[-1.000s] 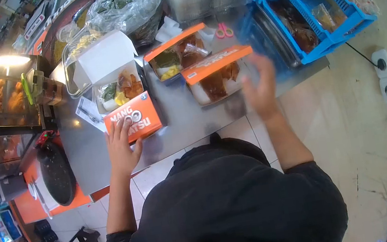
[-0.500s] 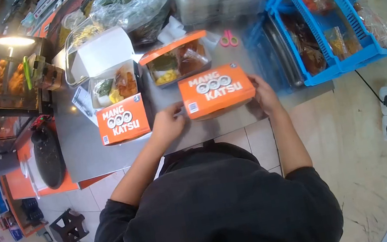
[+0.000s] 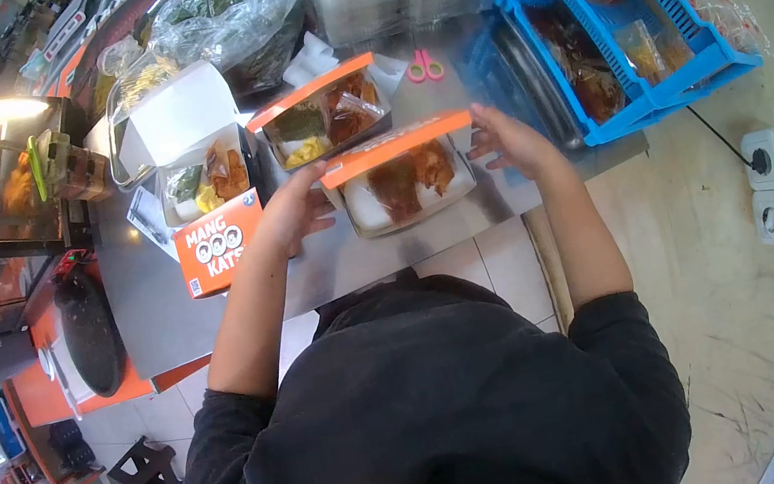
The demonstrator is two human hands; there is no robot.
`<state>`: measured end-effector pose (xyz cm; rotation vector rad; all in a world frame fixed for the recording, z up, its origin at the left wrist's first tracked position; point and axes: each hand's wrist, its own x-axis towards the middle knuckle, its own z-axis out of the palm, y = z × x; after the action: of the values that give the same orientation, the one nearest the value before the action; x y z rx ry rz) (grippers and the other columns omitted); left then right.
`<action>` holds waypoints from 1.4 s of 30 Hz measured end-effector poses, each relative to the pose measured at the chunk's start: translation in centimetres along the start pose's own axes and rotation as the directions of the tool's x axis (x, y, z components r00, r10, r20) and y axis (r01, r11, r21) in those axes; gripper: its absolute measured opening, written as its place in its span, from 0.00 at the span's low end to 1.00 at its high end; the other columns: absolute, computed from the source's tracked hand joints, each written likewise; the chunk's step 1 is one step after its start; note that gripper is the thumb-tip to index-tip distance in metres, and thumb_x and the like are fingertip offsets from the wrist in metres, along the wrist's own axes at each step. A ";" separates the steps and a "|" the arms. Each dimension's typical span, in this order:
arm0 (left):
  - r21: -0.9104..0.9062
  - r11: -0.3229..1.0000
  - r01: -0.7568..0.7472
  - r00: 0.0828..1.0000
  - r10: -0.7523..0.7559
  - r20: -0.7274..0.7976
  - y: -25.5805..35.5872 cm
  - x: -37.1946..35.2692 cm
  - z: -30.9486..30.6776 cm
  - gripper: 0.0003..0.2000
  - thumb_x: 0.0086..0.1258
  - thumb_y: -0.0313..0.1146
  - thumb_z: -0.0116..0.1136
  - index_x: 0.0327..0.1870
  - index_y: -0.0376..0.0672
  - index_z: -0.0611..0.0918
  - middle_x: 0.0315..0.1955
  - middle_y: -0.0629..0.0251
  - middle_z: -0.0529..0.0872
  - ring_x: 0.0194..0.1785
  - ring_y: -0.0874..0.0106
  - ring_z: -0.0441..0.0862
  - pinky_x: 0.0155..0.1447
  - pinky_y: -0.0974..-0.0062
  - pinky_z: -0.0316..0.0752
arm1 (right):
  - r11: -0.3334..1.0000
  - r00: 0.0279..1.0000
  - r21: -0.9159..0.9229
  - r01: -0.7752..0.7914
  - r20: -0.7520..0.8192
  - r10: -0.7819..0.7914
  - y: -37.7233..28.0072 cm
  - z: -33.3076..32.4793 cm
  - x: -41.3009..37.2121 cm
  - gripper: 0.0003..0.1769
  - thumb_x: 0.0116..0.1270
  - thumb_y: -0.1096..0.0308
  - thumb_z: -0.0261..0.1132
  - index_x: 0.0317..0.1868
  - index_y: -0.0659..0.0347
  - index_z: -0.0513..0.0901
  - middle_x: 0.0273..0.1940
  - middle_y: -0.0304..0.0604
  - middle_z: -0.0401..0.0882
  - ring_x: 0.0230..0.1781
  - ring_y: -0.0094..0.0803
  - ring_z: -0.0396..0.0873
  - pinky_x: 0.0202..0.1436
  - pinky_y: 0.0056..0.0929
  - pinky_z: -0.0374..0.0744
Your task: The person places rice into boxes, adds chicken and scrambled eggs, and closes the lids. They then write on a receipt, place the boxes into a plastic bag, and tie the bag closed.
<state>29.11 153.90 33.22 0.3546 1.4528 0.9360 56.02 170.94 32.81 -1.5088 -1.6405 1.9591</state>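
Steel counter (image 3: 180,325), middle: meal box (image 3: 373,219) sits open, orange lid (image 3: 392,147) half raised. Our left hand (image 3: 296,211) grips its left end, right hand (image 3: 504,137) the right, fingers spread. We judge: keep both ends level, food (image 3: 407,178) clear of the rim.

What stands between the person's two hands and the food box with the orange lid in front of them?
Nothing visible does. The left hand and the right hand both hold the ends of the food box lid, which is raised.
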 end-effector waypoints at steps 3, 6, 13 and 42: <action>0.048 0.995 -0.092 0.995 0.094 -0.045 -1.3 0.6 0.6 0.33 0.64 0.42 0.53 0.69 0.42 0.58 0.53 0.52 0.77 0.53 0.64 0.77 0.54 0.68 0.71 | 0.993 0.995 -0.070 0.091 0.050 -0.088 0.1 0.4 -1.0 0.33 0.61 0.45 0.56 0.57 0.63 0.73 0.51 0.51 0.76 0.49 0.35 0.75 0.55 0.35 0.69; 0.121 0.975 -0.189 0.972 0.203 -0.119 -3.1 0.5 1.1 0.35 0.60 0.31 0.58 0.68 0.36 0.56 0.53 0.52 0.77 0.51 0.66 0.79 0.53 0.74 0.73 | 0.944 0.962 -0.189 0.271 0.029 -0.270 3.6 0.6 0.5 0.25 0.60 0.56 0.61 0.54 0.62 0.76 0.51 0.50 0.77 0.50 0.33 0.75 0.56 0.30 0.70; 0.874 -0.172 -0.455 0.610 0.655 0.447 -4.2 -0.9 3.0 0.35 0.59 0.39 0.59 0.68 0.42 0.59 0.66 0.50 0.62 0.70 0.51 0.53 0.69 0.52 0.54 | 0.113 0.568 -0.691 0.714 0.477 -0.671 3.7 3.4 -0.4 0.37 0.52 0.59 0.68 0.65 0.51 0.66 0.66 0.43 0.61 0.68 0.42 0.58 0.69 0.49 0.53; 0.551 0.799 -0.242 0.603 0.569 -0.559 -1.3 7.5 -1.1 0.20 0.58 0.27 0.44 0.52 0.27 0.73 0.45 0.37 0.78 0.51 0.44 0.75 0.56 0.60 0.68 | 0.198 0.614 -0.950 0.240 -0.009 -0.789 7.0 -3.0 -0.6 0.30 0.56 0.66 0.64 0.61 0.52 0.71 0.64 0.51 0.65 0.66 0.51 0.61 0.67 0.43 0.61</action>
<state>27.40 158.11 27.00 0.7463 2.3873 1.2032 61.66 169.77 27.87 -1.1119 -2.5611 0.0758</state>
